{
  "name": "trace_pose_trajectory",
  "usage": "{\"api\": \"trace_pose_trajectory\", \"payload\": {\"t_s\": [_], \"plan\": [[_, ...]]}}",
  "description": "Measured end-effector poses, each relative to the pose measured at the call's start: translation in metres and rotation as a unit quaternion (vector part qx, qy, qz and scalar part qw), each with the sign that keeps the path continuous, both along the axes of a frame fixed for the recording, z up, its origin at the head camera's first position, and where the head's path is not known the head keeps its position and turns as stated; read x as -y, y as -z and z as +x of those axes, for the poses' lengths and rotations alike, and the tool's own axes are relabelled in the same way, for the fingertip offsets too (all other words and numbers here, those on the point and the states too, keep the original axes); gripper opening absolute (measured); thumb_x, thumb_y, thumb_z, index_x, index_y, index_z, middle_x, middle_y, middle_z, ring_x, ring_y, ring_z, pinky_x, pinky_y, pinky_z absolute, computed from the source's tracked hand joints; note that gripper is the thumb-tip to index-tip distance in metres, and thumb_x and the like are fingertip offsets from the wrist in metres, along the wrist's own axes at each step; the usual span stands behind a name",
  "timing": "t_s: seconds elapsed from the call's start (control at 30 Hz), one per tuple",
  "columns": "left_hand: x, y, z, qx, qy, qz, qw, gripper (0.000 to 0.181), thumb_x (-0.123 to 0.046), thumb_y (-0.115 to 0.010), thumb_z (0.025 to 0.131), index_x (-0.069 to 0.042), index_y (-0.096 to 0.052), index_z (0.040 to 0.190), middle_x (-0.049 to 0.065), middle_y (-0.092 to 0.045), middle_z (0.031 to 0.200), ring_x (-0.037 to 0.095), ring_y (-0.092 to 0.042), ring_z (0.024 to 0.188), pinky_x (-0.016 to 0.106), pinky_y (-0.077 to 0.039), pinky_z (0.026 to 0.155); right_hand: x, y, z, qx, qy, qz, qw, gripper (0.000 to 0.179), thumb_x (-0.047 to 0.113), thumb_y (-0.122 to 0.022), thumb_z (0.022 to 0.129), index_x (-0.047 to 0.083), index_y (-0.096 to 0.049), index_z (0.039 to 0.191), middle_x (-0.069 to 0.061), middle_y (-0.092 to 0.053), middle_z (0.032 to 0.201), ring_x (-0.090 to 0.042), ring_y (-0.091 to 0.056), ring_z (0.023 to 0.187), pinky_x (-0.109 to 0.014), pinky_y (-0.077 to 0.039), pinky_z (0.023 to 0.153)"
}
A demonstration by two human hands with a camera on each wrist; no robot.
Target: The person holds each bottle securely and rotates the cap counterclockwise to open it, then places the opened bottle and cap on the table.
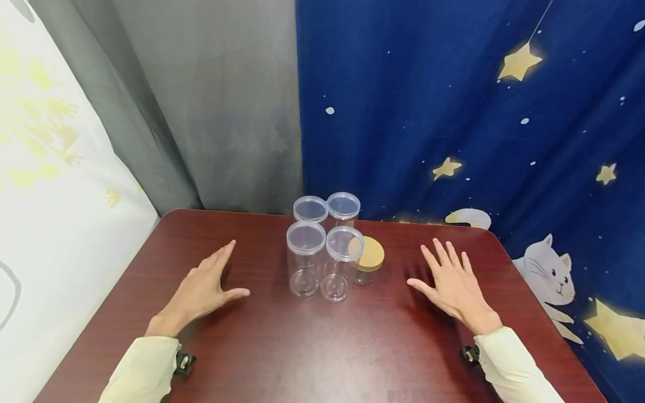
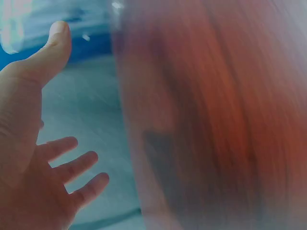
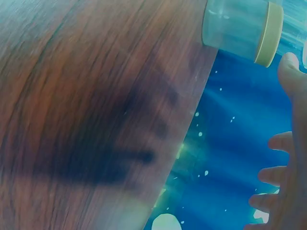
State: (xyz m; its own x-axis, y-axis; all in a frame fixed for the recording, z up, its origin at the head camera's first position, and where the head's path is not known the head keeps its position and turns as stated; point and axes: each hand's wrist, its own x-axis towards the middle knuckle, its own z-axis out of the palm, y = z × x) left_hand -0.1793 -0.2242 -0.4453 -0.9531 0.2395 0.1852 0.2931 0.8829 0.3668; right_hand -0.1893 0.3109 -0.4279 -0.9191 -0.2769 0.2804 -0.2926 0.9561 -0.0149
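"Backdrop and surface?"
"Blue starred curtain point(image 1: 393, 112), grey curtain point(image 1: 227, 112); reddish-brown desk point(image 1: 322, 347)."
"Main lot?"
"Four tall clear jars point(image 1: 306, 262), grouped mid-desk near the far edge, upright, long axes vertical, tops upward, walls see-through."
"Hands?"
"Left hand point(image 1: 201, 288) and right hand point(image 1: 453, 285), one each side, well apart from the jars; fingers point(image 1: 441, 253) spread wide, gripping nothing."
"Smallest?"
"Short gold-lidded jar point(image 1: 372, 255), upright, just right of the group."
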Motion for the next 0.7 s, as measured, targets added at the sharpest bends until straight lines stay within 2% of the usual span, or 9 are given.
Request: {"api": "trace_pose_trajectory", "payload": {"t_s": [0.13,0.3,0.57,0.7], "plan": [[-0.016,-0.004,-0.001,0.026,0.011,0.066,0.9974,0.119,-0.056,-0.082,0.072,-0.022,-0.009,0.161,0.016,-0.029,0.160,0.043,-0.035,0.140,0.066,-0.035,0.105,0.007,0.001,0.000,0.002,-0.006,-0.021,0.9998,0.088,0.065,-0.059,0.087,0.007,-0.041,0.150,-0.024,-0.030,0.157,-0.047,-0.022,0.145,-0.066,-0.019,0.113],[-0.034,-0.005,-0.001,0.054,0.019,0.119,0.9912,0.123,-0.046,-0.087,0.070,-0.023,-0.008,0.161,0.017,-0.025,0.161,0.041,-0.032,0.143,0.063,-0.037,0.105,0.020,0.002,-0.002,0.005,-0.023,-0.049,0.9985,0.090,0.065,-0.062,0.086,0.005,-0.039,0.151,-0.025,-0.028,0.158,-0.047,-0.021,0.146,-0.064,-0.022,0.114],[-0.059,-0.004,0.002,0.050,0.033,0.161,0.9852,0.122,-0.039,-0.090,0.068,-0.022,-0.011,0.160,0.017,-0.027,0.160,0.038,-0.034,0.143,0.061,-0.039,0.105,0.034,-0.002,-0.001,-0.006,-0.038,-0.063,0.9972,0.090,0.063,-0.064,0.086,0.006,-0.038,0.151,-0.024,-0.029,0.157,-0.045,-0.023,0.146,-0.063,-0.024,0.114],[-0.071,-0.001,0.003,0.054,0.039,0.198,0.9779,0.126,-0.032,-0.092,0.067,-0.014,-0.009,0.160,0.019,-0.031,0.157,0.039,-0.037,0.140,0.058,-0.041,0.105,0.039,-0.003,0.000,-0.015,-0.045,-0.068,0.9965,0.090,0.061,-0.066,0.085,0.005,-0.038,0.151,-0.024,-0.030,0.157,-0.045,-0.026,0.145,-0.061,-0.025,0.114]]}}
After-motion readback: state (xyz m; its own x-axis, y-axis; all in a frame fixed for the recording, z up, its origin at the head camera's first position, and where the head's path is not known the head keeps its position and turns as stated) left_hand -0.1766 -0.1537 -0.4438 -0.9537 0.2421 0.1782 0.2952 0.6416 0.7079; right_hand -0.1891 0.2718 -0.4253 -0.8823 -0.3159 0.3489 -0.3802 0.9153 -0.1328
